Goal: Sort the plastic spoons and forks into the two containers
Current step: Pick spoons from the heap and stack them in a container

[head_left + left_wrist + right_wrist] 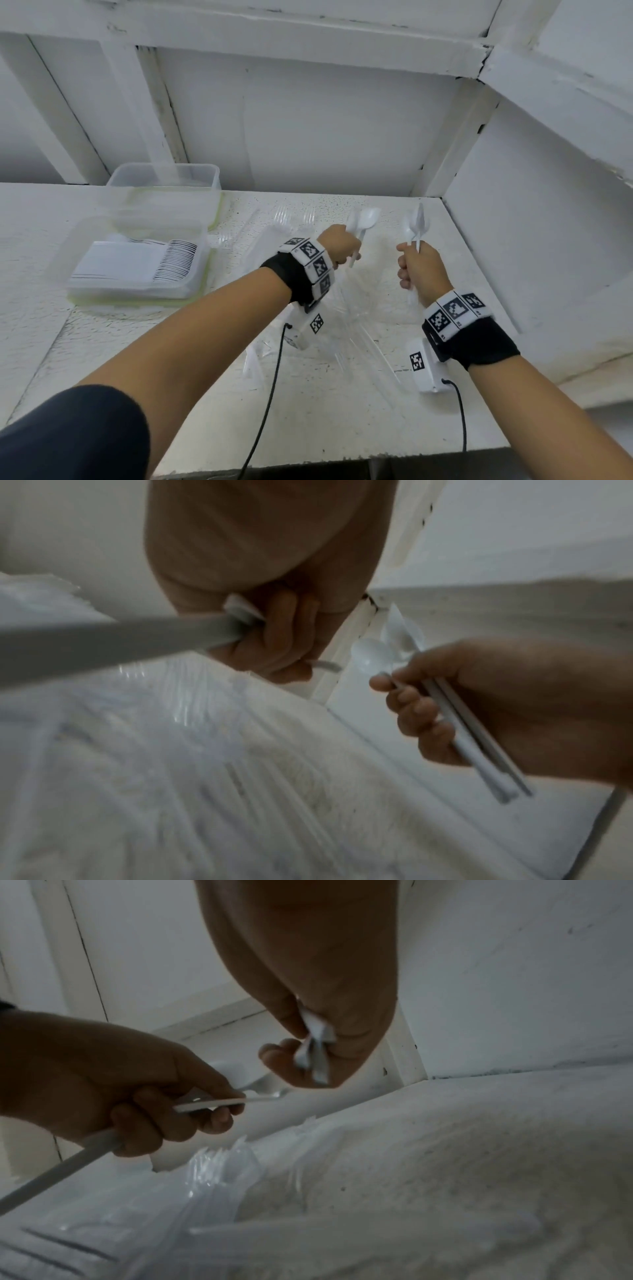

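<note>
Clear forks [346, 322] lie nearest me on the table [342, 428]; above them my left hand [340, 246] and right hand [419, 265] each grip white spoons [364, 219], bowls up.

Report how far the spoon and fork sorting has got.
Done: the near container already holds a neat row of white spoons. In hand: the left hand and right hand each grip a few more white spoons. Left: clear forks lie loose on the table; the far container looks unfilled.
</note>
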